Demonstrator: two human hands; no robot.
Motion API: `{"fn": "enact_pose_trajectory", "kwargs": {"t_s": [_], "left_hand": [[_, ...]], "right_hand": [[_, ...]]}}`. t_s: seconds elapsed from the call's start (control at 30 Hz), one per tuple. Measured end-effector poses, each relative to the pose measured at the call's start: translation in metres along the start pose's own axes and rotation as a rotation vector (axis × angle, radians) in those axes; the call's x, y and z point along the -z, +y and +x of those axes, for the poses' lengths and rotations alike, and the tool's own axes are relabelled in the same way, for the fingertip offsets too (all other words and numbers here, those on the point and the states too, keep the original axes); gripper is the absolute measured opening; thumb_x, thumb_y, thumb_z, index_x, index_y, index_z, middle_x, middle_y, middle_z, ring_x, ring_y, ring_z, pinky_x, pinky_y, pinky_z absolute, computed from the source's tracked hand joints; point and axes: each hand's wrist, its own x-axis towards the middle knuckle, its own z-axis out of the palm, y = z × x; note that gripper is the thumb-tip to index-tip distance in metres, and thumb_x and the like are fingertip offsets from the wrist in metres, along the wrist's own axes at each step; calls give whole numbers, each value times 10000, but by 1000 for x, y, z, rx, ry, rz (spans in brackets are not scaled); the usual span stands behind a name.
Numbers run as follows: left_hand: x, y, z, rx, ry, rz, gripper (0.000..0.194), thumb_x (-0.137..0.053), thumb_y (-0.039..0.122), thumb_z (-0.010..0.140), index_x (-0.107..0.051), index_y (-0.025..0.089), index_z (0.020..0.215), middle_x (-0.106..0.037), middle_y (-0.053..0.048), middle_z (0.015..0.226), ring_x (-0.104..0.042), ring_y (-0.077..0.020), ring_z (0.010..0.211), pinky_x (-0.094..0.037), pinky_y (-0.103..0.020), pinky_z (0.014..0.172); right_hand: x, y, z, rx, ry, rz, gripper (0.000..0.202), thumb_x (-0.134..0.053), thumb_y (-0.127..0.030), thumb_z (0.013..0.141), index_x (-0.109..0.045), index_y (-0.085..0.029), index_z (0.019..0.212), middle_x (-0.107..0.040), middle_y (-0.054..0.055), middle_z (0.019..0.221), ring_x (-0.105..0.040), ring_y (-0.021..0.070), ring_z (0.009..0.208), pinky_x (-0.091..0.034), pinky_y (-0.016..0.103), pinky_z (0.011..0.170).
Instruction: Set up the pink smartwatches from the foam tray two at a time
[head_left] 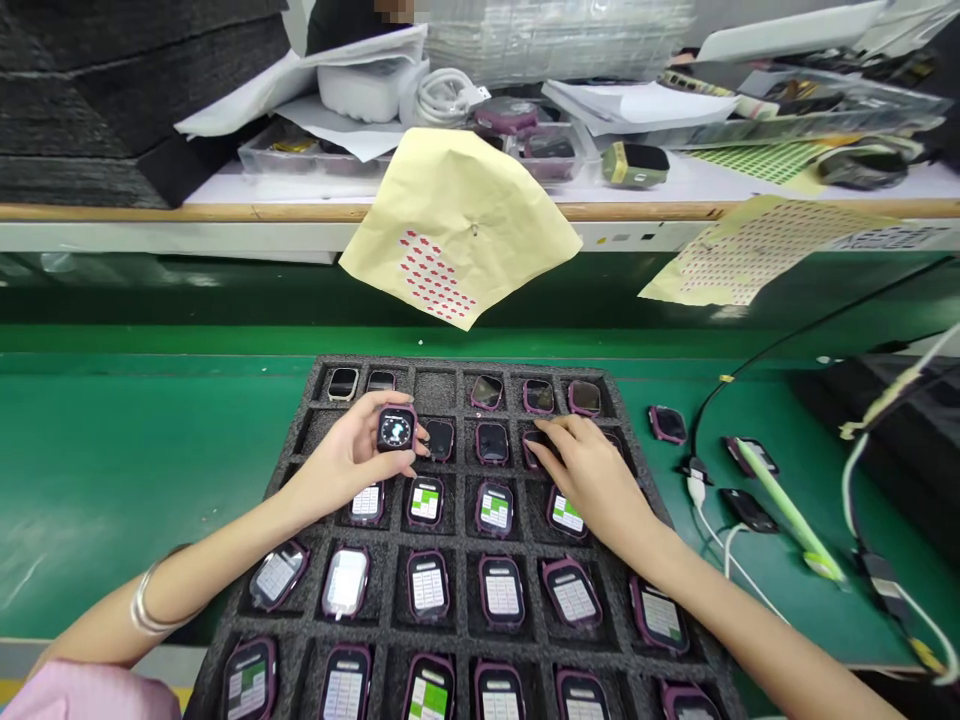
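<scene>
My left hand (367, 440) holds a purple-rimmed watch (395, 428) between thumb and fingers, its lit screen showing a dial. It is above the upper left part of a black foam tray (435, 388). My right hand (574, 455) reaches into the tray's second row, with thumb and fingers at the edges of a dark-screened watch (536, 448) that sits in its slot. Watches fill many of the other slots. Those in the lower rows show lit screens with white or green grids, such as one watch (427, 587) in the middle.
Right of the tray lie a loose watch (667, 424), more watches, a green pen-like tool (791, 510) and white cables (739, 565). Behind, a shelf (300, 212) carries papers, boxes and an olive watch (635, 164); a yellow sheet (459, 220) hangs from its edge. Black foam blocks (135, 100) stand back left.
</scene>
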Motion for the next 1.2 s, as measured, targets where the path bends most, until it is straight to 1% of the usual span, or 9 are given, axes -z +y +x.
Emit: {"fn": "enact_pose_trajectory", "kwargs": {"t_s": [0.17, 0.27, 0.33, 0.43, 0.5, 0.63, 0.8, 1.0, 1.2], "left_hand": [[-16, -4, 6, -5, -65, -67, 446, -701, 136, 752, -483, 188, 1138, -640, -68, 949, -637, -204, 864, -549, -321, 698], [-22, -8, 9, -6, -93, -85, 394, -669, 144, 778, -488, 190, 1125, -629, -67, 955, -638, -200, 855, -536, -304, 678], [-26, -10, 10, -4, -113, -82, 373, -655, 134, 778, -492, 193, 1108, -613, -62, 969, -638, -193, 847, -519, -278, 650], [-28, -13, 10, 12, -122, -64, 357, -636, 122, 772, -490, 191, 1090, -591, -41, 930, -638, -173, 798, -486, -245, 599], [-28, -14, 10, 27, -104, -53, 356, -629, 124, 768, -490, 187, 1089, -581, -25, 881, -634, -164, 765, -466, -236, 579], [-26, -16, 9, 38, -89, -39, 394, -640, 119, 745, -494, 181, 1106, -609, -25, 825, -618, -157, 725, -450, -242, 590], [-26, -17, 9, 44, -68, -57, 420, -661, 118, 719, -510, 185, 1105, -613, -27, 826, -615, -169, 741, -452, -250, 600], [-28, -17, 8, 59, -93, -57, 418, -654, 111, 714, -504, 189, 1097, -597, -27, 873, -609, -169, 759, -442, -242, 593], [-28, -20, 5, 15, -101, 20, 409, -668, 100, 721, -513, 204, 1084, -572, -6, 887, -567, -164, 818, -441, -282, 767]], "right_hand": [[4, -4, 5, -76, -82, 321, 328, -569, -482, 881, -699, -182, 912, -629, 109, 866, -621, 286, 823, -517, 443, 747], [17, -15, 10, -76, -87, 634, 285, -616, -481, 862, -690, -207, 842, -657, 105, 1010, -624, 276, 982, -495, 425, 879], [27, -26, 16, -161, -100, 904, 270, -616, -462, 874, -674, -202, 919, -680, 104, 1054, -638, 270, 1022, -497, 427, 916], [35, -41, 24, -314, -223, 1240, 323, -627, -419, 883, -625, -188, 1109, -721, 105, 976, -707, 258, 867, -580, 403, 757], [36, -47, 29, -358, -318, 1390, 381, -634, -388, 884, -587, -183, 1202, -715, 120, 1025, -712, 262, 868, -595, 395, 717], [28, -49, 30, -370, -485, 1619, 419, -627, -322, 895, -546, -200, 1288, -677, 112, 1153, -647, 272, 1067, -517, 496, 929], [20, -45, 24, -339, -526, 1662, 449, -663, -300, 872, -544, -221, 1298, -679, 107, 1145, -653, 277, 1054, -518, 506, 909], [13, -41, 22, -225, -467, 1592, 377, -806, -320, 729, -696, -219, 1075, -716, 52, 955, -673, 184, 863, -524, 329, 809], [11, -39, 20, -234, -398, 1555, 356, -829, -325, 692, -716, -222, 1015, -707, 50, 938, -653, 187, 822, -519, 301, 718]]}}
